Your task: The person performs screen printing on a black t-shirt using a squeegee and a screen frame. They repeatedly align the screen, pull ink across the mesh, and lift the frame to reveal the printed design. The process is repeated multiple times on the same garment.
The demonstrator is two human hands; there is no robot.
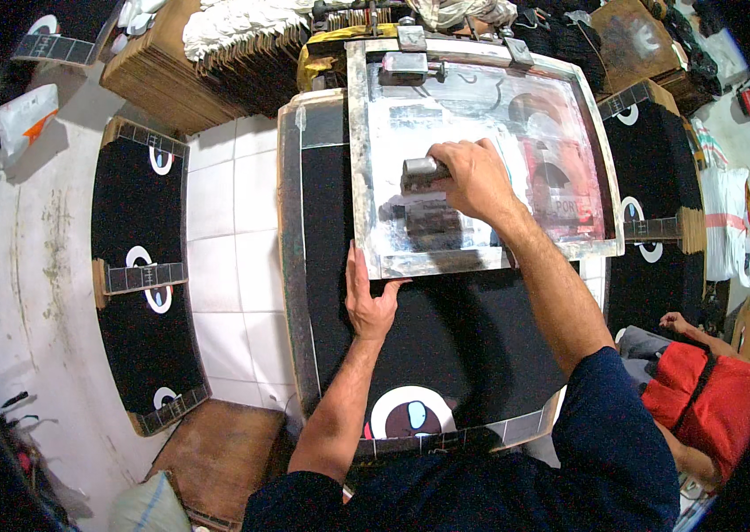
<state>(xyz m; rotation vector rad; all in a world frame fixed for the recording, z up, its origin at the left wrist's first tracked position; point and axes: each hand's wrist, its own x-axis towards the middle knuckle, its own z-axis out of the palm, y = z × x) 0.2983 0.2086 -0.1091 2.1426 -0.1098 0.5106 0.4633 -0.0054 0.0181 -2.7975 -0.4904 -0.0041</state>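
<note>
While the right hand (479, 180) wraps its fingers around the right end of a grey squeegee (422, 175), the left hand (370, 306) spreads at the near left corner of the screen frame (486, 262), its fingers straight along the outer left side and its thumb held wide below the near edge; whether it bears any of the frame's weight, I cannot tell. The squeegee is inside the frame, over the left half of the mesh (455, 102), with white smears around it. Patches of red and grey show toward the mesh's right side. Metal clamps (405, 67) sit at the far edge. Beneath the frame, black cloth (446, 346) covers the surface (290, 257), and a round, white-rimmed print (387, 410) shows at its near end. At the lower right, another person in a red garment (703, 390) is partly visible.
</note>
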